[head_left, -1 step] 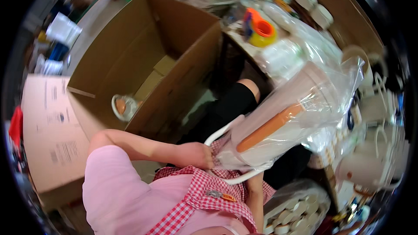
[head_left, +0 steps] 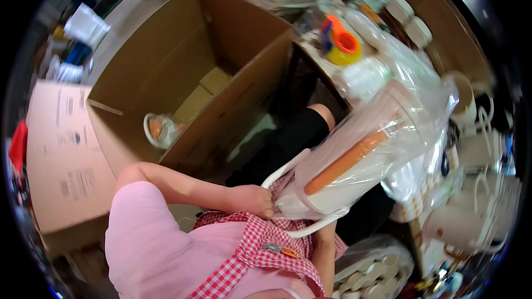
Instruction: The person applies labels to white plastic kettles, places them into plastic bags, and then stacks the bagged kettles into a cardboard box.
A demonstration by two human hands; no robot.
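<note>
A pale translucent cylindrical container (head_left: 354, 149) with a long orange part, wrapped in clear plastic, lies tilted across my lap. A white curved handle or frame (head_left: 282, 169) shows around its lower end. My left hand (head_left: 252, 202) is closed at that end, beside the red checked apron (head_left: 238, 254); what its fingers hold is hidden. My right hand (head_left: 324, 230) is under the container's lower edge, its fingers out of sight.
A large open cardboard box (head_left: 138, 77) stands ahead-left, a small white-and-orange item (head_left: 160, 130) inside. A cluttered table (head_left: 310, 50) holds an orange-and-yellow object (head_left: 341, 41) and bagged goods. White containers (head_left: 460, 216) crowd the right; a bag of round pieces (head_left: 377, 271) sits lower right.
The view has shifted slightly, moving the boxes and table a little within the picture. My hands and the wrapped container stay almost in place.
</note>
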